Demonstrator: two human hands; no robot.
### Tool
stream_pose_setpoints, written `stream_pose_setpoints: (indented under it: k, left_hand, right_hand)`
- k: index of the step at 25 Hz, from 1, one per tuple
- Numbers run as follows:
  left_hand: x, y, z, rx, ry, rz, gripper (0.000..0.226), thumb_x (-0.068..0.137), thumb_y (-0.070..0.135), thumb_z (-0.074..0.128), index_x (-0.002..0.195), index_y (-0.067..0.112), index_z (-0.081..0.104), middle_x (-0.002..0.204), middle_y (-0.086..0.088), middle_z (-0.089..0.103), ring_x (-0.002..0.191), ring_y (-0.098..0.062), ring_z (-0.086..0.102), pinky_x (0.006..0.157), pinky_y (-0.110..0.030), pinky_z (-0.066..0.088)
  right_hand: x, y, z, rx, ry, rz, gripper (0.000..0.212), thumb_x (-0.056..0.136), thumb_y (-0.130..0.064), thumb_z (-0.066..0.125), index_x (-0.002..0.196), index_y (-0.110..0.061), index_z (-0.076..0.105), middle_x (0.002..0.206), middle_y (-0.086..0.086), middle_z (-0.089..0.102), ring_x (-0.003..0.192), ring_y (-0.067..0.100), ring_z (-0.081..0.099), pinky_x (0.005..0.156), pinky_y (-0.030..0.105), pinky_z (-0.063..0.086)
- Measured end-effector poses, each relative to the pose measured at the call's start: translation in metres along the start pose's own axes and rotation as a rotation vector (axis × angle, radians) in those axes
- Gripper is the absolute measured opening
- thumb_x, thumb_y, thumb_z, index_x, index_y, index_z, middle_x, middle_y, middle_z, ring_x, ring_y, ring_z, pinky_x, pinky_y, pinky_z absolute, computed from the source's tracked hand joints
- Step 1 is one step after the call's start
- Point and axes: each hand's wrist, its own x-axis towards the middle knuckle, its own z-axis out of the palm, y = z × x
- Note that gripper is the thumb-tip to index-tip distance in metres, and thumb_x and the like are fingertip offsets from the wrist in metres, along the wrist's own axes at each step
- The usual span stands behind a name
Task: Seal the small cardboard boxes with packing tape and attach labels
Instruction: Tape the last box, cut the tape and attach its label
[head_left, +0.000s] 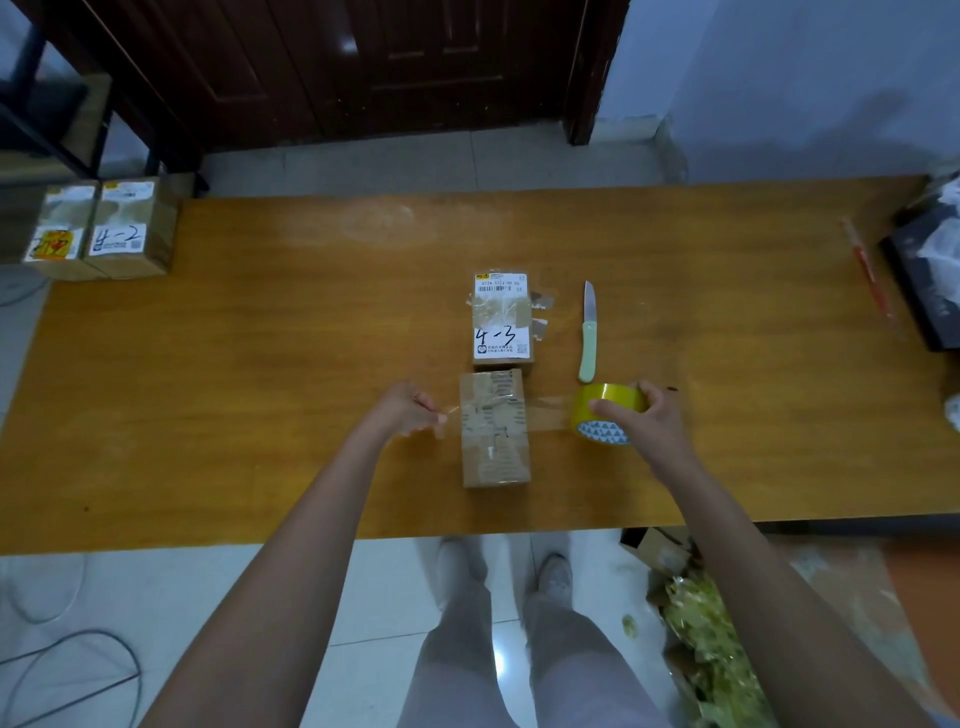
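Small brown cardboard box, unlabelled, old tape patches on top (494, 428) sits on the long orange-brown wooden table (260, 364), near the front edge, straight ahead of the person — long axis runs away from them. A strip of clear packing tape (545, 410) is stretched crosswise over the box, at right angles to that axis; whether it touches the top yet I can't tell. Left hand (408, 410) is just left of the box, fingers pinching the free tape end. Right hand (641, 415) is just right of the box, fingers curled round the yellow roll of packing tape with a patterned core (605, 415). Both hands about equally near, one per side, so my read is the next move is straight down onto the top and over both side faces — then a cut. Green-handled folding knife, blade open (587, 338), lies beyond the roll, right of the second box with a white printed label and "4-3" handwritten (501, 322), which touches or nearly touches the far end of the unlabelled box. Two more labelled boxes (98, 228) stand well left of it, past the table's far-left corner. Room: dark wooden door (363, 67) beyond the table, pale tiled floor (363, 597), grey cable (78, 660) on it at left.
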Motion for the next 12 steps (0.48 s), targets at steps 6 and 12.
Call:
stream_pose_setpoints:
  k: [6, 12]
  left_hand:
    - [0.005, 0.005, 0.027, -0.025, 0.049, -0.075, 0.035, 0.09, 0.014, 0.064, 0.123, 0.004, 0.058, 0.088, -0.002, 0.061, 0.074, -0.015, 0.054, 0.06, -0.024, 0.044]
    - [0.0, 0.009, 0.047, -0.108, 0.191, -0.073, 0.029, 0.089, 0.009, 0.058, 0.118, 0.007, 0.055, 0.116, -0.01, 0.062, 0.091, -0.021, 0.057, 0.07, -0.032, 0.047]
  right_hand:
    - [0.005, 0.005, 0.008, -0.057, 0.027, 0.006, 0.072, 0.074, -0.03, 0.081, 0.133, -0.006, 0.046, 0.089, -0.011, 0.046, 0.073, 0.001, 0.048, 0.056, 0.016, 0.04]
    - [0.006, 0.004, 0.009, -0.116, 0.035, -0.022, 0.073, 0.074, -0.033, 0.081, 0.132, -0.005, 0.047, 0.096, -0.004, 0.051, 0.08, 0.011, 0.053, 0.064, 0.023, 0.046]
